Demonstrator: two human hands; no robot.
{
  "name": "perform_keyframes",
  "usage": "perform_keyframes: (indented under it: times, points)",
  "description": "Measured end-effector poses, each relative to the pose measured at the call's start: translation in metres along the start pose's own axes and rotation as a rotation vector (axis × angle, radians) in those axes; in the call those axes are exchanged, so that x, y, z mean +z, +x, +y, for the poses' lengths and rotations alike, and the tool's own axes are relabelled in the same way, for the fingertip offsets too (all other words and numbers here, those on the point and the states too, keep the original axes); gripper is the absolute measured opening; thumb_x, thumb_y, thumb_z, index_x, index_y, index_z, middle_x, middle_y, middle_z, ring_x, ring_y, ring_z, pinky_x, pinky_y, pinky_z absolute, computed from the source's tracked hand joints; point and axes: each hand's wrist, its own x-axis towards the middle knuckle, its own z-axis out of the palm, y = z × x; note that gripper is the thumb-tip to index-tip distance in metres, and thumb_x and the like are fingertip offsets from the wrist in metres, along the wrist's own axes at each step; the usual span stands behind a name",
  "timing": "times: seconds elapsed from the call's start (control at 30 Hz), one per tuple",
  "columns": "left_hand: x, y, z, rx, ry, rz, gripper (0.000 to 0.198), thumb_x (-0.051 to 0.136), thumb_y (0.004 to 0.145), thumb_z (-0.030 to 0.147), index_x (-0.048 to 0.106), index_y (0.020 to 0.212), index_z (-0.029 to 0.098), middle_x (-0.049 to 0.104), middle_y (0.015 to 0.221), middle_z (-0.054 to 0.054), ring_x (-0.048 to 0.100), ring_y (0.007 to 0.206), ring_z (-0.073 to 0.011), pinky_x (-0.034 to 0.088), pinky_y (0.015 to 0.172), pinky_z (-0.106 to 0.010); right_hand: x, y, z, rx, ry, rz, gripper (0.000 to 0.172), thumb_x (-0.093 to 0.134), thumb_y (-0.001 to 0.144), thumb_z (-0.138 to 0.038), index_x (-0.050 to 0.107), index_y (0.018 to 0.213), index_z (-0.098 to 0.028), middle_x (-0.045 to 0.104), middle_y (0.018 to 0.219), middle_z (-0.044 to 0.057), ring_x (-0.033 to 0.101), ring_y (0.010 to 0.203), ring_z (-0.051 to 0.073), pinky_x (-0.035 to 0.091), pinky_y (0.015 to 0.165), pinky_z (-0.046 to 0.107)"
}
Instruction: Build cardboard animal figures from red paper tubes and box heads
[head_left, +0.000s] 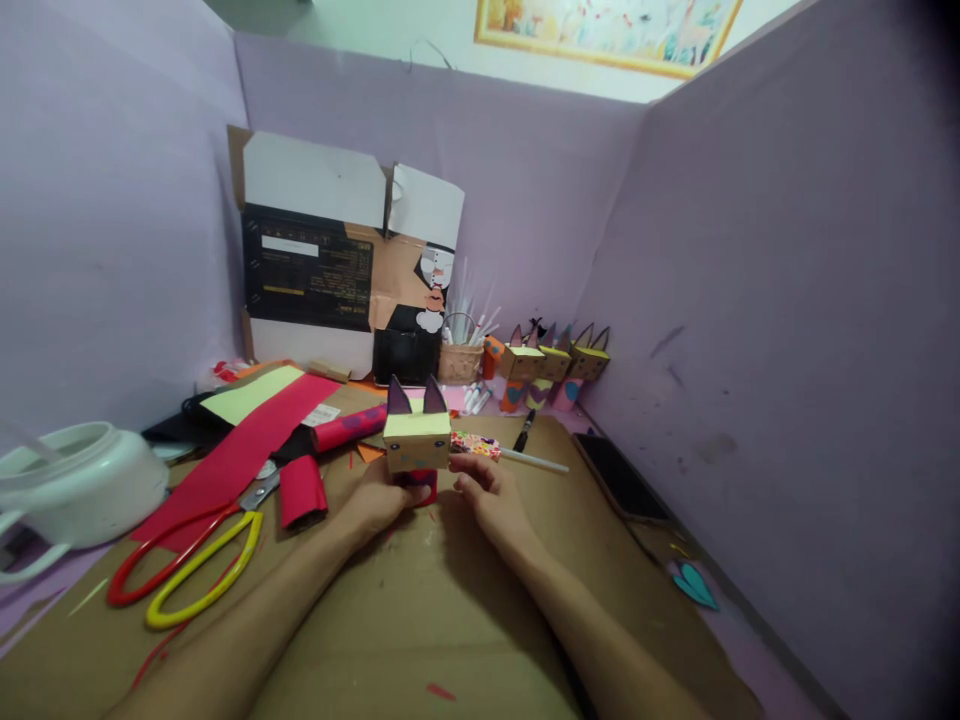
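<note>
In the middle of the cardboard mat stands a cardboard cat figure (417, 452), with a box head, a pale yellow top, dark pointed ears and a red tube body. My left hand (382, 495) is closed round the red body from the left, its thumb in front. Close to the head's right side is my right hand (487, 490), fingers bent and apart; I see nothing in them. Left of the figure lie a red paper-covered tube (302, 492), a red-and-purple tube (351, 428) and scissors (202, 560) with red and yellow handles.
Several similar cat figures (555, 362) stand at the back right, beside a basket of sticks (461, 360). A phone (619, 475) lies along the right wall. A white pot (82, 485) stands at the left, near red paper (240, 455). A flattened box (315, 260) leans behind.
</note>
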Motion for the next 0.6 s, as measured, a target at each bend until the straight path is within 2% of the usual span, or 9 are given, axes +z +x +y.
perform_keyframes:
  times: [0.23, 0.43, 0.6]
  points:
    - [0.001, -0.002, 0.001, 0.0, 0.011, 0.014, 0.033, 0.075, 0.041, 0.01, 0.063, 0.072, 0.016, 0.069, 0.067, -0.003, 0.063, 0.078, -0.0257, 0.047, 0.078, -0.037, 0.001, -0.004, -0.006, 0.017, 0.053, -0.001, 0.027, 0.059, 0.061, -0.019, 0.068, 0.087, -0.02, 0.067, 0.086, 0.003, 0.058, 0.069, 0.014, 0.05, 0.059, 0.027]
    - [-0.002, -0.001, 0.001, 0.044, -0.057, -0.033, 0.042, 0.075, 0.041, 0.006, 0.064, 0.08, 0.018, 0.071, 0.079, -0.005, 0.063, 0.087, -0.0272, 0.047, 0.081, -0.037, 0.005, -0.008, -0.012, 0.021, 0.125, 0.002, 0.027, 0.061, 0.062, -0.021, 0.066, 0.088, -0.02, 0.065, 0.083, 0.002, 0.057, 0.063, 0.013, 0.052, 0.055, 0.027]
    - [-0.003, -0.002, 0.001, 0.017, -0.095, -0.046, 0.041, 0.073, 0.044, 0.004, 0.064, 0.082, 0.018, 0.071, 0.08, -0.004, 0.064, 0.084, -0.0271, 0.048, 0.079, -0.038, 0.005, -0.008, -0.014, 0.026, 0.151, 0.004, 0.026, 0.062, 0.061, -0.02, 0.066, 0.086, -0.019, 0.065, 0.079, 0.002, 0.057, 0.058, 0.012, 0.053, 0.055, 0.028]
